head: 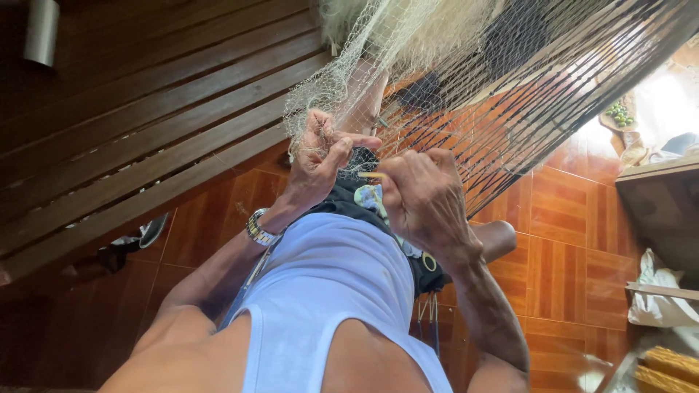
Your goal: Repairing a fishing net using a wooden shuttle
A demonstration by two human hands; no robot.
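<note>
Wooden slat wall [131,124] at far left. Left hand [320,156], metal wristwatch [260,229] on wrist, fingers pinched shut on pale fishing net [378,51] hanging from above. Just beside, right hand [422,200] curled closed, gripping small yellowish netting needle [370,175]. Orange tiled floor [561,218] behind, wooden shelf [659,171] at right.
</note>
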